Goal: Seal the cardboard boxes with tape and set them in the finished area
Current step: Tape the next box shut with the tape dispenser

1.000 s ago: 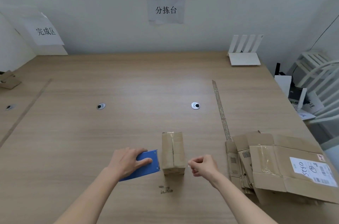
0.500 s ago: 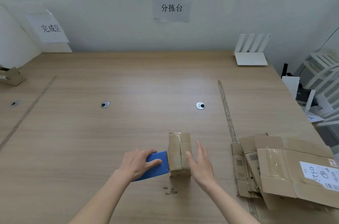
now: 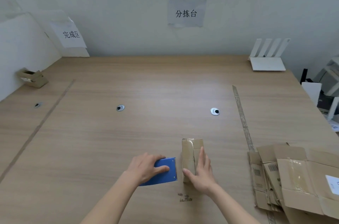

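Note:
A small brown cardboard box with tape along its top seam lies on the wooden table, near the front edge. My right hand lies flat on the box's top with straight fingers, the thumb against its near left edge. Just left of the box sits a blue tape dispenser. My left hand holds it from above, fingers curled over its body.
Flattened cardboard boxes are piled at the front right. Another small box sits at the far left under the 完成区 sign. A white router stands at the back right. Cardboard scraps lie near me.
My right hand went from a loose fist beside the box to lying flat on its top. My left hand stays on the blue dispenser beside the box.

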The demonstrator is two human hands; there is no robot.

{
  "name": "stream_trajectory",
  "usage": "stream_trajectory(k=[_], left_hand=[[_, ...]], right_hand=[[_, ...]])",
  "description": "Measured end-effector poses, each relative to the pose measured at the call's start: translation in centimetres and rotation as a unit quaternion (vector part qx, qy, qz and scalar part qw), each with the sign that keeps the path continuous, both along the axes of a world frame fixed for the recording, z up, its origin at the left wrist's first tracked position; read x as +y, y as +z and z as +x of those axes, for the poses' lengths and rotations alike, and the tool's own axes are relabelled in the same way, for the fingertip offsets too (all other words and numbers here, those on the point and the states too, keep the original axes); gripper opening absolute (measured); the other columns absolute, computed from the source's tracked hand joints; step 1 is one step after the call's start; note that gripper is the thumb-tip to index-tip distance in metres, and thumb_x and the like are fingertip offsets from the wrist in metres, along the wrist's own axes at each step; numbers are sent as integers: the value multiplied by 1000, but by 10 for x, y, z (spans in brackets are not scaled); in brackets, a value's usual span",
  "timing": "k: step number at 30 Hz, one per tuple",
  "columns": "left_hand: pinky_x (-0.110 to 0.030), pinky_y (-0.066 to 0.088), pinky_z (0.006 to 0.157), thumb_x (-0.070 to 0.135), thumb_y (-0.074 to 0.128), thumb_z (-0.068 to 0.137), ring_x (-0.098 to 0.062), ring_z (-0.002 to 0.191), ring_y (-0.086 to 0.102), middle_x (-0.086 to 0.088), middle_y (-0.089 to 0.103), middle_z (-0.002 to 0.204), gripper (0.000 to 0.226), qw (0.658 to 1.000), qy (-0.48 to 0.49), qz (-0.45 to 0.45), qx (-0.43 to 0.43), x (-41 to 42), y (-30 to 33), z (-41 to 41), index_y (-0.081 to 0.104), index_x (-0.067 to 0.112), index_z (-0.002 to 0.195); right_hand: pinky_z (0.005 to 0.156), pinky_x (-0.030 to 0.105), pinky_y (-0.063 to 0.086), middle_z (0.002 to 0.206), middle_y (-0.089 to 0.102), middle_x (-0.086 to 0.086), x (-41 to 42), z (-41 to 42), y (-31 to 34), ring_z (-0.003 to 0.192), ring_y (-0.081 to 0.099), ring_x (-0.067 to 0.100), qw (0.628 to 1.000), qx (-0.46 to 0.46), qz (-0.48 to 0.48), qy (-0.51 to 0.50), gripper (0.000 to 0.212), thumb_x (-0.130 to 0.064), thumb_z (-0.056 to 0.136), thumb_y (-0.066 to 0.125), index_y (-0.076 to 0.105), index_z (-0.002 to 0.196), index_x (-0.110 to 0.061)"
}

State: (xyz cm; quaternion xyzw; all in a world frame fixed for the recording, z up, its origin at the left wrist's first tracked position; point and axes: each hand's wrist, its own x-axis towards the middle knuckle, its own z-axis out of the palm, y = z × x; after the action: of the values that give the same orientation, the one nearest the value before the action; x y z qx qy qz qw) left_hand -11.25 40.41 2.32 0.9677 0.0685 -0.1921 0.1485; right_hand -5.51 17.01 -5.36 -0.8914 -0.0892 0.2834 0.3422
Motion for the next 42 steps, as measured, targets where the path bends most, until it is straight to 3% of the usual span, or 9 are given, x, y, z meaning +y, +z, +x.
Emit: stream_trajectory(k=[8,11,15,22,25,29,34,39,42], left_hand=[[-34,37,62,65,45,89,-26,82,61,2,66,89,43,998,-13,55,-8,-24,-24,14,61,29,106],[-33,34,59,56,53,88,-30,88,64,-5,67,95,38,989,-56,134,31,-24,-40,9,64,22,102],[-34,36,61,59,46,90,-27,89,64,-3,69,97,35,991,25,127,18,-9,-77,-24,54,26,97],[-33,45,66,68,43,94,-23,92,67,0,72,100,50,988,34,117,-94,-11,-99,-29,49,40,135],[-33,35,58,69,48,91,-24,80,69,-1,72,87,50,984,38,111,-135,-17,-101,-26,55,40,132],[-35,38,65,65,54,89,-26,82,67,0,70,84,49,984,49,93,-141,-20,-112,-28,53,41,132],[-28,27,53,57,81,71,-18,54,58,3,55,60,56,985,29,133,-105,-14,-126,-33,63,39,121],[-32,35,70,54,56,94,-26,90,64,-2,64,98,63,993,33,84,-78,-12,-124,-37,33,40,151],[-32,39,80,62,53,90,-25,96,62,-2,64,105,68,994,49,81,-63,-20,-114,-26,36,34,150]], right_hand=[[122,46,20,166,-20,-4,0,-1,1,155,-6,20,1000,-3,5,-2,117,-61,90,61,-36,149,-34],[121,46,22,166,-20,-6,-4,-1,2,156,-5,19,1000,0,-4,-1,119,-64,88,61,-38,147,-37],[118,47,28,166,-15,-9,-9,-3,10,155,3,18,1000,-4,-22,-13,118,-65,85,61,-39,143,-45],[96,42,45,146,30,3,28,-25,17,127,44,27,975,-105,-163,-111,124,-63,66,60,-17,157,-31],[95,45,46,145,29,5,35,-26,12,128,43,28,973,-97,-172,-120,128,-69,69,64,-20,156,-29],[99,45,44,151,18,5,18,-21,10,136,38,29,984,-84,-142,-74,133,-81,69,62,-26,155,-31],[112,40,34,151,17,5,-19,7,18,140,27,27,980,-112,-156,48,114,-54,74,64,-12,157,-37],[124,48,-6,166,-1,1,-49,39,36,155,-8,26,932,-199,-230,197,102,0,78,53,9,155,-51],[122,42,8,168,4,-2,-60,47,37,156,3,25,913,-260,-209,234,103,13,70,48,32,150,-50]])
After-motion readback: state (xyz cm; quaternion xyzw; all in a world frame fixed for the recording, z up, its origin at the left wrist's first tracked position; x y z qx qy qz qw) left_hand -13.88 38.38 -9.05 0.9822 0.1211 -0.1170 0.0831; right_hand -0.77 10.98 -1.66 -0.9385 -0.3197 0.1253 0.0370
